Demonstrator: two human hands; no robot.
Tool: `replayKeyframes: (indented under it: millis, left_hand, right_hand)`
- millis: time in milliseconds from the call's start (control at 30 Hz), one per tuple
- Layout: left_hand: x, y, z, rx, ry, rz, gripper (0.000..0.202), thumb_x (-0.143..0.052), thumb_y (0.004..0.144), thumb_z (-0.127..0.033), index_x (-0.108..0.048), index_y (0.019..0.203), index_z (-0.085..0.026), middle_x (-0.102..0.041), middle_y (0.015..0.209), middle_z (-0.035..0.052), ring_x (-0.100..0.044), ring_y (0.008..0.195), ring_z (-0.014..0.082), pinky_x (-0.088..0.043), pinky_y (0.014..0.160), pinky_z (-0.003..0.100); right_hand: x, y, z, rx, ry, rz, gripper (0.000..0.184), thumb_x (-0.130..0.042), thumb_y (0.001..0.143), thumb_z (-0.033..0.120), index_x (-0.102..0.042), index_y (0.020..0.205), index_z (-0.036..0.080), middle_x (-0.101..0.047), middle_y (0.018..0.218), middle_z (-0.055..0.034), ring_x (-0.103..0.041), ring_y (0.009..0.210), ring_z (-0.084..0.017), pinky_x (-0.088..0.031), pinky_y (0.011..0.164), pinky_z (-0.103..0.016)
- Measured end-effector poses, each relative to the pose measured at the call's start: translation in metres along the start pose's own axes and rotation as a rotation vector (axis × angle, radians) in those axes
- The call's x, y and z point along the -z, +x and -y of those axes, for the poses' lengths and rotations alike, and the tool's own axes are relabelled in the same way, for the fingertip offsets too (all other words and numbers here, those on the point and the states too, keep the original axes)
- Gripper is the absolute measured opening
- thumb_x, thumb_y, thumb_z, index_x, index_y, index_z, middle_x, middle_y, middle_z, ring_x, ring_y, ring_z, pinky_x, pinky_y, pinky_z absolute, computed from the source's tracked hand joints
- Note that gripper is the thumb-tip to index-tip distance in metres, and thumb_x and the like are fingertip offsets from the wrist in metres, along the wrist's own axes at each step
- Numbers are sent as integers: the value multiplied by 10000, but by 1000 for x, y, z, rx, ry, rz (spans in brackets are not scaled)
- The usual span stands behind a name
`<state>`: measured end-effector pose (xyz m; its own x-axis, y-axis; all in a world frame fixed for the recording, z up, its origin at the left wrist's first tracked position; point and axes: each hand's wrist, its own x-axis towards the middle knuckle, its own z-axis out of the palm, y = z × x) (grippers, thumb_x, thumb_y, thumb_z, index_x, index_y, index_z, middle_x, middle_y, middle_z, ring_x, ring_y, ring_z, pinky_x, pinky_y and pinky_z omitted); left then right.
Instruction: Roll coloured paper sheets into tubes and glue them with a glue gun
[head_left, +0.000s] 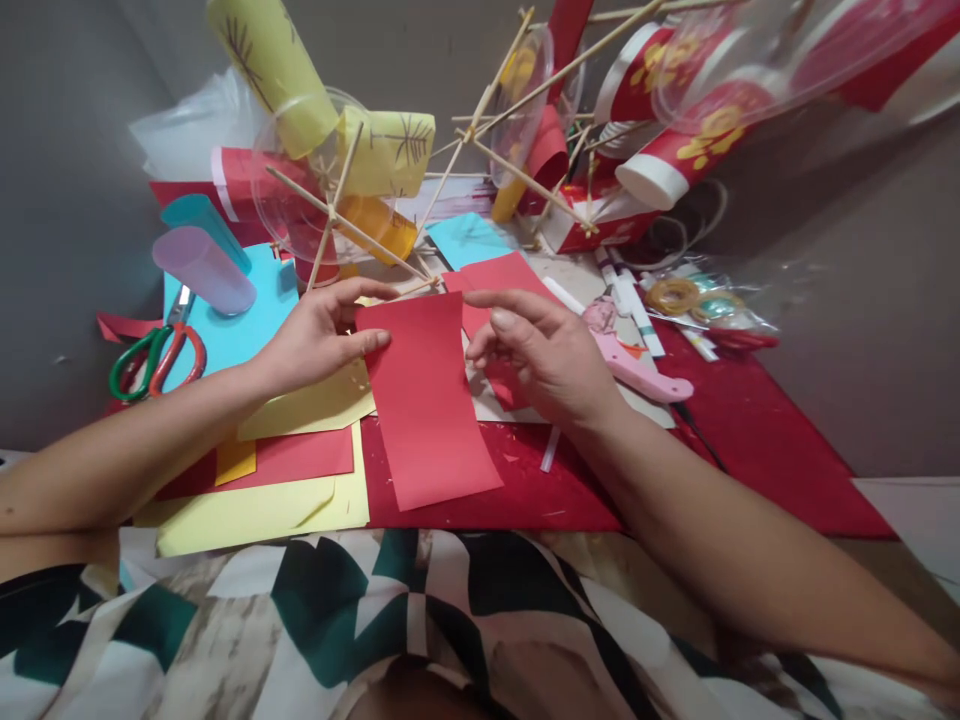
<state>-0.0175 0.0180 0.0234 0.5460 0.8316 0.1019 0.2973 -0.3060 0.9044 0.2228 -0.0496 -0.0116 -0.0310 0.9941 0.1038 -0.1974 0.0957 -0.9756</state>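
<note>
A rectangular sheet of red paper (427, 410) stands tilted in front of me, its lower edge over the red tabletop. My left hand (326, 330) pinches its upper left edge, thumb on the near face and fingers behind. At the upper right corner is my right hand (544, 350), its index fingertip beside the corner, the other fingers loosely curled and apart from the thumb. Whether that fingertip touches the paper I cannot tell. Behind the sheet lie more red paper pieces (514, 275) and a pink glue gun (637, 370).
Scissors (169, 345) with green and red handles lie at left on blue paper (225, 345), near a purple cup (202, 270). A stick frame (469, 135) with decorated cups rises at the back. Markers (626, 300) and a bag of rubber bands (709, 300) are at right.
</note>
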Motion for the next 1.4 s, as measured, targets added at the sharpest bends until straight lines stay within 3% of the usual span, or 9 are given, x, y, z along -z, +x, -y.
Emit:
replayKeyframes:
  millis: [200,367,600,667,767,900,1033,1300,1400]
  left_hand:
    - [-10,11,23,276,-154,42,236,-789,729,-269,-631,860,-153,-630,547,-24,-549,469,89,-424,474,189]
    - [-14,16,31,298,-186,32,214,-788,715,-247,-634,837,-162,-650,587,-19,-575,480,98,-451,476,202]
    - [-7,10,14,-14,-41,-143,132,-772,739,-251,-711,839,-190,-533,434,-85,-429,329,71,-302,338,215]
    - [-8,8,14,-107,-20,-195,124,-751,752,-244,-733,865,-198,-626,520,-61,-529,389,91,-420,380,225]
    - [-13,3,20,-283,107,-237,123,-685,792,-191,-759,889,-193,-775,823,9,-719,681,155,-606,637,279]
    - [-16,-5,32,-615,434,-130,204,-606,880,-142,-757,1015,-172,-787,1075,82,-745,1002,209,-612,887,328]
    - [-15,-9,44,-875,679,43,223,-560,957,-186,-724,1088,-112,-759,1143,175,-754,994,238,-641,790,328]
    - [-14,-7,52,-853,790,52,249,-513,988,-198,-729,1057,-95,-758,1132,195,-761,960,268,-649,751,370]
    - [-13,-7,53,-815,766,51,240,-530,978,-198,-732,1080,-121,-753,1160,184,-753,996,272,-642,773,380]
  right_hand:
    - [2,2,3,96,-163,-131,246,-764,822,444,-729,984,263,-683,676,21,-636,611,-120,-551,615,-268]
    - [0,-11,32,138,-328,-224,118,-693,869,281,-741,969,242,-694,726,23,-640,649,-108,-551,635,-261]
    - [43,-50,78,191,-1201,-192,292,-687,838,320,-740,1090,182,-768,1032,-75,-696,853,-205,-538,744,-353]
    - [65,-54,69,44,-1467,-167,401,-643,866,339,-692,1212,144,-726,1198,-163,-695,1031,-305,-542,859,-445]
    - [91,-53,48,-205,-1696,-131,514,-595,885,372,-606,1330,116,-605,1396,-222,-566,1293,-405,-515,969,-521]
    - [100,-46,33,-295,-1794,-8,417,-482,919,385,-621,1228,142,-659,1272,-208,-630,1152,-388,-526,806,-466]
    - [99,-43,31,-353,-1818,-7,314,-468,887,357,-629,1090,180,-704,1106,-166,-664,949,-331,-434,625,-379]
    - [104,-55,27,-279,-1691,-185,438,-546,803,323,-578,1215,177,-625,1276,-209,-646,1022,-346,-483,717,-420]
    - [106,-66,36,-134,-1506,-426,396,-613,695,338,-616,1070,212,-690,1053,-149,-641,891,-300,-479,738,-426]
